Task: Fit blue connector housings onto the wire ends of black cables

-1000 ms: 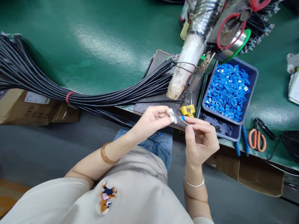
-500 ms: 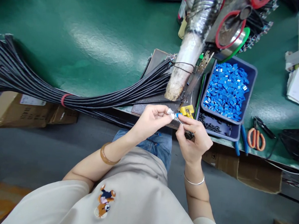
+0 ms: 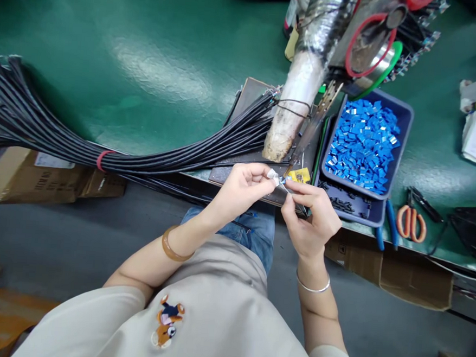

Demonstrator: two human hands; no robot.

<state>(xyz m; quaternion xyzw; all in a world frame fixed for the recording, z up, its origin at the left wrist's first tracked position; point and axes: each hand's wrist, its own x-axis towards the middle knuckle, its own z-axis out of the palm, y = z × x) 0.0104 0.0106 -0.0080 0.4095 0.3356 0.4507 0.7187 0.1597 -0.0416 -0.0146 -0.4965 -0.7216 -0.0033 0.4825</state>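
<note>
My left hand (image 3: 248,186) is closed in a pinch on a small white piece (image 3: 272,175). The fingertips of my right hand (image 3: 311,213) close on a tiny blue connector (image 3: 286,178), partly hidden by the index finger. A thin pale wire (image 3: 285,189) runs down between the two hands toward my right thumb. Both hands nearly meet at the bench edge. Just behind them lies a yellow block (image 3: 300,175), and above it the pale tip of a wrapped tube (image 3: 279,143) points down. How firmly the white and blue parts join cannot be made out.
A bundle of black cables (image 3: 161,159) with a red tie crosses the left bench. To the right stand a bin of blue connectors (image 3: 407,128), a tray of black pieces (image 3: 376,217), blue-handled pliers (image 3: 392,224) and orange-handled cutters (image 3: 411,223). Cardboard boxes (image 3: 42,178) sit below.
Both hands stay almost in place. Less of the blue connector shows, and the yellow block behind is covered a little differently. The whole view has shifted slightly.
</note>
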